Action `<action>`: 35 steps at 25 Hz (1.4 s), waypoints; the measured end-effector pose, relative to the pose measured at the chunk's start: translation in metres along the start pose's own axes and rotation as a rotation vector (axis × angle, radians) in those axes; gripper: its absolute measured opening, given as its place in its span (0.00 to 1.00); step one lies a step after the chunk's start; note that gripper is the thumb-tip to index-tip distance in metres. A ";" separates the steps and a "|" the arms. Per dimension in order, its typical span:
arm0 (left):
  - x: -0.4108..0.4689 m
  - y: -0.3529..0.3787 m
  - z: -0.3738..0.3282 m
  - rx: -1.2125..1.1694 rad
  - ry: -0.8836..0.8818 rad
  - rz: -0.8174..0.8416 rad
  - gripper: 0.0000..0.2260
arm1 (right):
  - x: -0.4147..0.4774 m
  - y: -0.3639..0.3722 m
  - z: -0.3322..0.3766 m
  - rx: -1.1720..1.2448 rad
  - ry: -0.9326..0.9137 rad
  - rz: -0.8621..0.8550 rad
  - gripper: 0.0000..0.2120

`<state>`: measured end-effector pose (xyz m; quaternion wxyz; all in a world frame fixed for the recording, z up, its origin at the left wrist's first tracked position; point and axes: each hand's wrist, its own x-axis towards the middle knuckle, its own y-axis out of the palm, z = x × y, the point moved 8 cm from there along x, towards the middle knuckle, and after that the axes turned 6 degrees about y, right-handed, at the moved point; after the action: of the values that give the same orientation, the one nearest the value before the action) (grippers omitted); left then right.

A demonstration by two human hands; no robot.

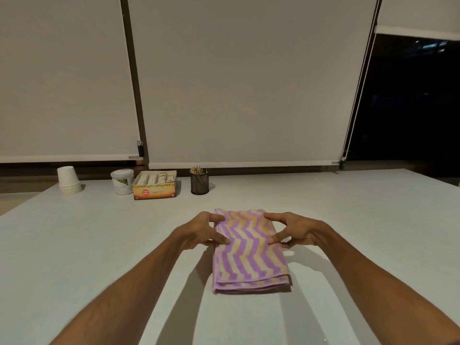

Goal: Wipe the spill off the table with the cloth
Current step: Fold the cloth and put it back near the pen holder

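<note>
A folded cloth (249,252) with purple and yellow zigzag stripes lies flat on the white table (99,245), in the middle of the view. My left hand (204,231) rests on the cloth's left edge, thumb and fingertips touching the fabric. My right hand (296,231) sits on the cloth's right edge in the same way, fingers spread and pressing the fabric. Both hands are at the far half of the cloth. No spill shows on the table surface in this dim light.
Along the table's far edge stand a stack of white paper cups (68,180), a white tub (122,181), an open box of tea bags (155,185) and a black mesh holder with wooden sticks (199,181). Roller blinds hang behind.
</note>
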<state>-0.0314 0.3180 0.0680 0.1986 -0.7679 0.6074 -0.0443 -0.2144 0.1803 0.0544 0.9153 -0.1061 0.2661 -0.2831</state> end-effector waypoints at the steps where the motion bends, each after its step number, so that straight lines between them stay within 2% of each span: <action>1: 0.007 -0.006 -0.006 0.008 0.015 -0.004 0.34 | 0.006 -0.006 0.006 0.006 -0.016 -0.004 0.39; 6: 0.059 -0.029 -0.027 -0.021 0.090 -0.047 0.33 | 0.054 -0.037 0.031 0.041 -0.084 0.004 0.40; 11: 0.127 -0.049 -0.032 -0.109 0.122 -0.130 0.31 | 0.118 -0.074 0.060 0.074 -0.166 0.043 0.34; 16: 0.195 -0.075 -0.035 -0.165 0.139 -0.143 0.30 | 0.183 -0.113 0.080 0.105 -0.194 0.019 0.35; 21: 0.265 -0.081 -0.029 -0.137 0.087 -0.095 0.31 | 0.243 -0.145 0.081 0.093 -0.155 0.044 0.29; 27: 0.335 -0.082 -0.007 -0.154 0.040 -0.079 0.33 | 0.301 -0.174 0.065 0.069 -0.067 0.023 0.36; 32: 0.376 -0.075 -0.002 -0.167 0.040 -0.093 0.36 | 0.332 -0.198 0.057 0.047 0.000 0.012 0.38; 35: 0.395 -0.060 -0.007 -0.213 0.046 -0.039 0.35 | 0.341 -0.221 0.047 0.066 0.059 0.011 0.39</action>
<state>0.1239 -0.0485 0.0274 0.1011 -0.7950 0.5981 -0.0010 -0.0527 -0.1939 0.0242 0.9116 -0.0661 0.2843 -0.2895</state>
